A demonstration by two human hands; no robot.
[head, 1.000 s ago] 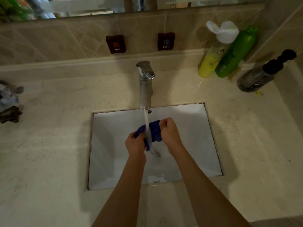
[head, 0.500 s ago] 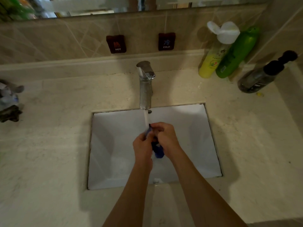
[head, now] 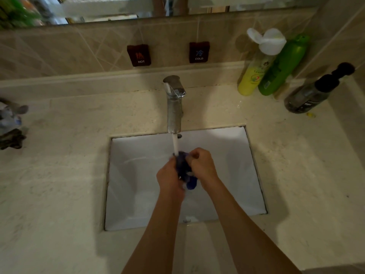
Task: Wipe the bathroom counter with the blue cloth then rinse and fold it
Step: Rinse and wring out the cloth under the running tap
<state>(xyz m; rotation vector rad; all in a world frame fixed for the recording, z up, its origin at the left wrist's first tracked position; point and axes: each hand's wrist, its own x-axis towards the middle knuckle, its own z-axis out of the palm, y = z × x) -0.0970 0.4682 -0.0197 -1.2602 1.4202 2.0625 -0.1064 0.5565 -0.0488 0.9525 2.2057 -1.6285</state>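
The blue cloth (head: 185,171) is bunched up small between my two hands over the white sink basin (head: 138,175). My left hand (head: 169,177) grips its left side and my right hand (head: 201,165) grips its right side, fingers curled round it. Water runs from the chrome tap (head: 174,103) straight down onto the top of the cloth. A tail of the cloth hangs below my hands. The beige marble counter (head: 59,175) surrounds the basin.
At the back right stand a yellow bottle (head: 251,78) with an open white cap, a green bottle (head: 280,68) and a dark pump bottle (head: 312,91). HOT and COLD tags hang on the tiled wall. Dark crumpled objects (head: 9,127) lie at the counter's left edge.
My hands have come close together, squeezing the cloth into a tight bunch under the running water; a second ago they were apart with the cloth stretched between them.
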